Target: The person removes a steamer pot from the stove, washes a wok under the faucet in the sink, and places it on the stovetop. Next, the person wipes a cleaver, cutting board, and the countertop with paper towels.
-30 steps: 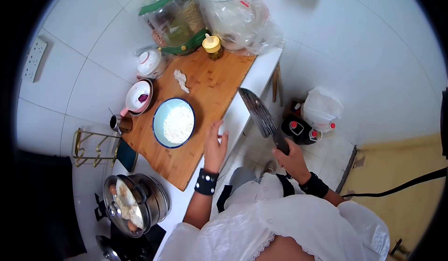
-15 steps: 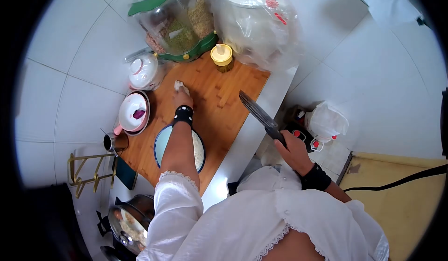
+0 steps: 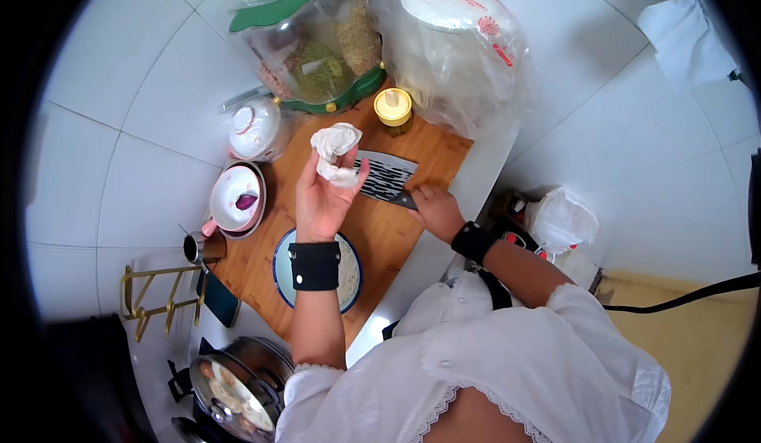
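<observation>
One gold-toned metal rack of thin bars stands farthest left, then one shiny metal cup and two nested round bowls, the inner one pink-rimmed and holding a single smooth purple piece. Beside them sits one glossy white lidded pot. On the wooden board, one blue-rimmed bowl of white contents lies partly beneath the left forearm. The left hand, half open with fingers curled, holds one soft, crumpled white piece above the board. One broad cleaver, its flat blade marked with dark streaks, extends over the wood; the right hand closes around its dark handle. One yellow-lidded jar stands behind the blade.
</observation>
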`<state>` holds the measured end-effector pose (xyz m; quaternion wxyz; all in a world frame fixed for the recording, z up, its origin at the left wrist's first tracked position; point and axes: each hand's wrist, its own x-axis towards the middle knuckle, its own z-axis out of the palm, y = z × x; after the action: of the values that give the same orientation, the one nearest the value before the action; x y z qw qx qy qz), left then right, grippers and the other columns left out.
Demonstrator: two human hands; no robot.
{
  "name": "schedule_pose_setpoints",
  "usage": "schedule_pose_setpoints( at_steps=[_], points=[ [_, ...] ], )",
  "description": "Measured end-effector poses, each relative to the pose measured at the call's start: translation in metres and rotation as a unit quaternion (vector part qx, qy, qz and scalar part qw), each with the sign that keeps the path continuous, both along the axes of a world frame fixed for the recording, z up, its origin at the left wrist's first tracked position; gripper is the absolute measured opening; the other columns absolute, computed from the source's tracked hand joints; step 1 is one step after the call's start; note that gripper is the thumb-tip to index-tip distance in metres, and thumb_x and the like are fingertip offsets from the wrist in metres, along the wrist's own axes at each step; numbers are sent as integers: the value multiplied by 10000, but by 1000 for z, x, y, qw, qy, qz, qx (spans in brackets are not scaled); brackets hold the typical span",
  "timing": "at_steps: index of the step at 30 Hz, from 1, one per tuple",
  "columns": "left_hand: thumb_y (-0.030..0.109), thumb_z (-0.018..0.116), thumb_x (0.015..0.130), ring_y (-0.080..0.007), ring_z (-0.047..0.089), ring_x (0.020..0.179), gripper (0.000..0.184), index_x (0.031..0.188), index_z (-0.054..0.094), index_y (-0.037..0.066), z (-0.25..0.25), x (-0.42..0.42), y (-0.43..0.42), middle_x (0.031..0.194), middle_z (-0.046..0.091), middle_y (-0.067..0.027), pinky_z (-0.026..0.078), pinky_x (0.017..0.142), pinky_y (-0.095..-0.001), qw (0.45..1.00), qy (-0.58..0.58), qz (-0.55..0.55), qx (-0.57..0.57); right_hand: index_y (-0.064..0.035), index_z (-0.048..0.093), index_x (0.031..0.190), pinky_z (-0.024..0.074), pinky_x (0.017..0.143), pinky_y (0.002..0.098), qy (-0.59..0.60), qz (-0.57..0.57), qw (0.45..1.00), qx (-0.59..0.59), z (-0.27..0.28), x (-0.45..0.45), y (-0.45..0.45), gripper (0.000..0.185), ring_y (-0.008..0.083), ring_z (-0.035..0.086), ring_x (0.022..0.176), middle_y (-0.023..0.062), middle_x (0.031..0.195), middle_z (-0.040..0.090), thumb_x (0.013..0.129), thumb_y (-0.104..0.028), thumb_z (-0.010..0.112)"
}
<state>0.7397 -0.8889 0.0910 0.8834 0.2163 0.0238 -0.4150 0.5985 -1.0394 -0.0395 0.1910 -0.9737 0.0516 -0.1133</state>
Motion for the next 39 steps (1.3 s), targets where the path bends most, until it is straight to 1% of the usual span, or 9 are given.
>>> schedule_pose_setpoints(
  at_steps=[8, 11, 15, 18, 24, 27, 31, 35, 39],
  points=[
    [194, 344, 879, -274, 358, 1201, 362, 1188, 420, 21, 46, -47, -20, 1220, 455, -138, 281, 990, -459, 996, -8, 13, -82, -53, 516, 1021, 398, 721, 318, -92, 18, 993, 71, 60, 0, -9, 309, 224, 509, 854, 77, 883, 525, 752, -184, 590],
    [215, 355, 875, -267, 374, 1189, 369, 1184, 427, 27, 48, -65, -35, 1215, 461, -129, 311, 976, -431, 998, -46, -17, -35, -55, 523, 1030, 423, 693, 296, -87, 13, 841, 534, 104, -1, -17, 258, 169, 538, 818, 66, 871, 551, 814, -193, 553],
    [190, 390, 879, -196, 506, 1013, 339, 1147, 450, -10, 51, -105, -67, 1128, 508, -118, 418, 862, -326, 978, -156, 12, 142, 7, 522, 1009, 429, 695, 221, -104, 74, 691, 712, 171, -21, -42, 215, 80, 531, 817, 38, 894, 569, 855, -143, 517],
    [201, 460, 877, -127, 522, 916, 294, 1073, 518, -11, 58, -122, -83, 1014, 559, -66, 415, 763, -256, 927, -283, 13, 246, 33, 538, 925, 428, 657, 201, -198, 1, 722, 663, 163, -38, -60, 178, 49, 523, 779, 26, 862, 580, 843, -125, 532],
    [250, 439, 889, -141, 544, 880, 266, 1012, 510, 25, 52, -125, -101, 972, 564, -63, 429, 738, -263, 936, -231, 142, 224, -26, 536, 825, 428, 654, 210, -141, -102, 875, 451, 184, -87, -98, 161, 71, 525, 696, -9, 699, 536, 790, -174, 591],
    [236, 431, 892, -162, 554, 870, 267, 1029, 500, 17, 55, -130, -109, 969, 565, -74, 447, 728, -285, 942, -202, 144, 228, -18, 500, 914, 430, 754, 243, -334, -98, 765, 542, 212, -90, -140, 221, 94, 518, 847, 24, 844, 514, 789, -174, 597],
    [237, 422, 895, -162, 563, 822, 261, 1023, 499, 23, 48, -143, -125, 938, 570, -75, 467, 681, -292, 954, -191, 116, 200, 24, 479, 970, 419, 831, 282, -369, -15, 533, 761, 278, -92, -180, 261, 126, 480, 980, 66, 979, 487, 819, -169, 567],
    [247, 420, 893, -158, 558, 806, 255, 1015, 500, 38, 42, -151, -132, 941, 566, -69, 470, 648, -290, 960, -188, 83, 188, 50, 503, 919, 433, 836, 299, -398, -107, 650, 638, 241, -95, -166, 207, 169, 541, 927, 75, 937, 538, 849, -144, 478],
    [263, 415, 892, -151, 548, 843, 275, 1045, 491, 47, 25, -144, -121, 969, 563, -60, 458, 690, -291, 954, -197, 102, 203, 16, 545, 751, 429, 671, 240, -271, -215, 713, 610, 169, -133, -161, 150, 73, 505, 751, 35, 777, 541, 796, -127, 553]
  ],
)
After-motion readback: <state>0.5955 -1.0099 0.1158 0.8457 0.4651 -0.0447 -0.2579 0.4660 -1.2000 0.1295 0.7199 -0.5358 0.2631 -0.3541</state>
